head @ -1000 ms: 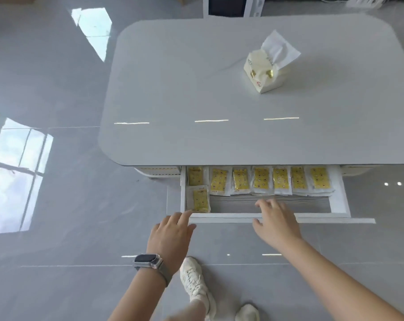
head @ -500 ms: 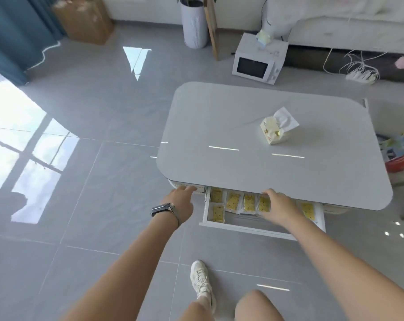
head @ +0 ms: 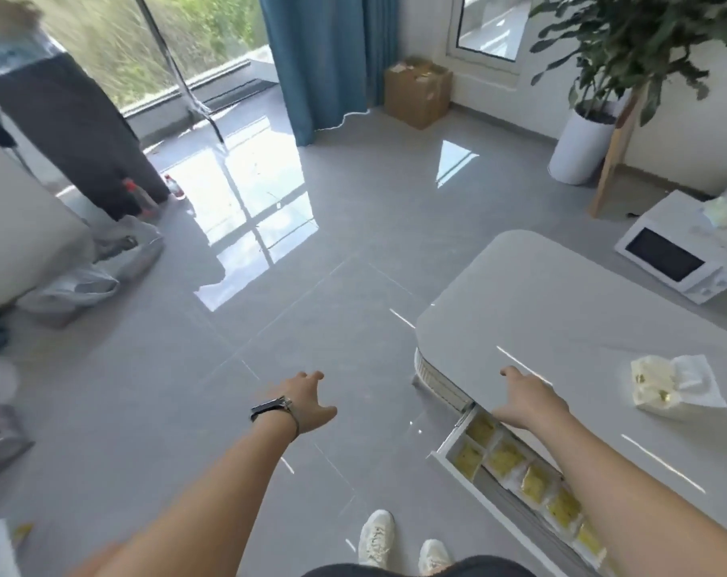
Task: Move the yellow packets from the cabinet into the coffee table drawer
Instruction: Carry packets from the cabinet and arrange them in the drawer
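The coffee table (head: 570,310) stands at the right with its drawer (head: 470,472) pulled open under the near edge. Several yellow packets (head: 505,458) lie in rows inside the drawer. My right hand (head: 528,399) hovers over the table's near edge above the drawer, fingers spread, holding nothing. Out over the bare floor to the left of the table is my left hand (head: 305,403), a watch on its wrist, fingers relaxed and empty. The cabinet is not in view.
A tissue pack (head: 661,387) lies on the table. A white microwave (head: 678,260) sits on the floor behind it, beside a potted plant (head: 578,147). A cardboard box (head: 416,91), blue curtain (head: 324,60) and another person (head: 62,131) are farther off.
My view has swung left and up, away from the drawer toward the room. Both hands have come off the drawer front; the left one moved out over the floor.
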`<action>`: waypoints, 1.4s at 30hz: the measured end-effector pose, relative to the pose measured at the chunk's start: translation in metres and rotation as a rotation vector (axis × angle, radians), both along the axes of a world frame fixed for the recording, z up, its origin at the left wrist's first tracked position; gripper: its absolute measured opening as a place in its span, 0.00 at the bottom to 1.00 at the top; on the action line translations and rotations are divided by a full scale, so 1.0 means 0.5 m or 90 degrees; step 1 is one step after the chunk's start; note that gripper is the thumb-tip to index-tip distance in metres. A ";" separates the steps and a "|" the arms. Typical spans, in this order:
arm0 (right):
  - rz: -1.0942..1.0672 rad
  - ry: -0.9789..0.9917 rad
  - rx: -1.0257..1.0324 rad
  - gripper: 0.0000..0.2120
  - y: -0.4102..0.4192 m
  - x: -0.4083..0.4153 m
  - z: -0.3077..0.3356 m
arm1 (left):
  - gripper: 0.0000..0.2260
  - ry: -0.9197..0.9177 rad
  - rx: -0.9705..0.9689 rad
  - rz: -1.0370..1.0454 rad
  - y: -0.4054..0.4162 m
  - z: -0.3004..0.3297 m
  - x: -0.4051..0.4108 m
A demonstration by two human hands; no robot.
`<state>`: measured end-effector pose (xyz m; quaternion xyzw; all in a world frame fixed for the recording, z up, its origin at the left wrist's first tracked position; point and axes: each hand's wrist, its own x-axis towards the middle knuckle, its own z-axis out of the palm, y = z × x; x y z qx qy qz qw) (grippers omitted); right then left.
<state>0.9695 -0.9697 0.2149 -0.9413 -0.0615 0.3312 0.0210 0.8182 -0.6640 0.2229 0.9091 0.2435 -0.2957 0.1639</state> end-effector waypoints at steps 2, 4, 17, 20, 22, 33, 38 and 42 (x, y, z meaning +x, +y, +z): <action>0.072 -0.013 0.022 0.34 0.069 0.010 0.020 | 0.31 0.018 0.047 0.026 0.034 0.019 -0.050; 0.154 -0.028 0.033 0.32 0.142 0.013 0.040 | 0.31 0.008 0.052 0.094 0.062 0.033 -0.094; 0.565 -0.013 0.132 0.32 0.720 -0.201 0.073 | 0.35 -0.008 0.050 0.496 0.316 0.059 -0.512; 0.632 -0.004 0.160 0.30 0.867 -0.277 0.063 | 0.33 0.045 0.091 0.558 0.405 0.061 -0.614; 0.677 0.009 0.162 0.30 0.952 -0.326 0.063 | 0.33 0.076 0.097 0.577 0.460 0.065 -0.672; 0.769 0.026 0.106 0.31 1.339 -0.441 0.030 | 0.31 0.031 0.009 0.701 0.737 -0.018 -0.791; 0.847 -0.006 0.111 0.30 1.576 -0.450 0.021 | 0.32 0.004 -0.003 0.810 0.891 -0.053 -0.824; 0.929 -0.003 0.097 0.30 1.751 -0.491 0.027 | 0.31 -0.048 -0.007 0.929 0.977 -0.068 -0.839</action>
